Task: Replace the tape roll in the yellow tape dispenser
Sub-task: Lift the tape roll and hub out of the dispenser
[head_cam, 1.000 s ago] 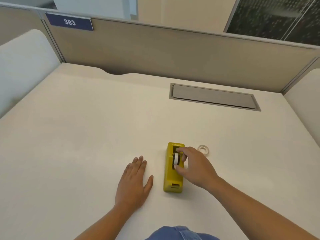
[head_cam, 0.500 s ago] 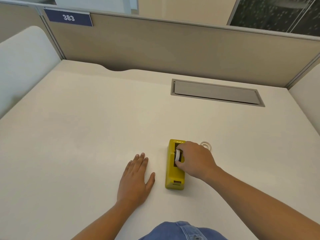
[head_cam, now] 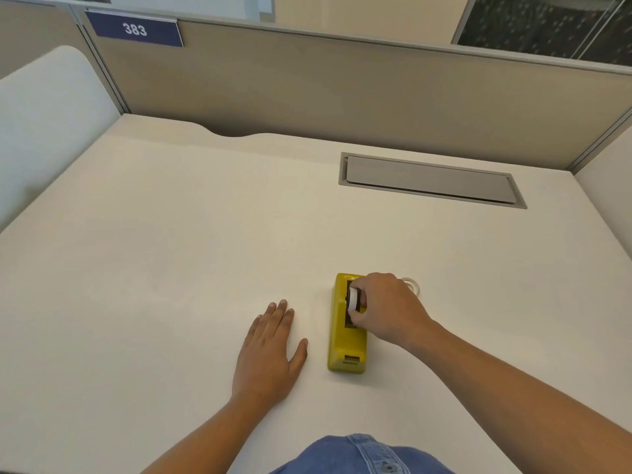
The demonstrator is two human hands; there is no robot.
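Showing nearest, at the bottom edge, a blue denim garment [head_cam: 362,455] and two bare forearms reaching forward over the pale desk [head_cam: 171,251]. Resting flat on the desk, palm down, fingers together and thumb angled out toward the right: the left hand [head_cam: 270,350], holding nothing, just beside but apart from the yellow tape dispenser [head_cam: 343,350]. Lying lengthwise away from the body, that dispenser, with its cutter end toward the near side and its roll bay toward the far side. Curled over the far half of the dispenser from the right: the right hand [head_cam: 386,307], thumb and fingertips pinching a white tape roll [head_cam: 353,299] that stands on edge in the bay. Impossible to tell whether this roll is fully seated on its hub or partly lifted. Lying flat on the desk just beyond the right hand, partly hidden by the knuckles: a second tape ring [head_cam: 412,285], translucent and thin, possibly the spent one, though not certain. Judging by this, roughly mid-task: a roll in hand at the bay, neither released nor threaded to the cutter. Farther back, a grey cable hatch [head_cam: 431,179] set into the desk, then the beige partition [head_cam: 342,94] bearing a blue plate reading 383 [head_cam: 135,29].
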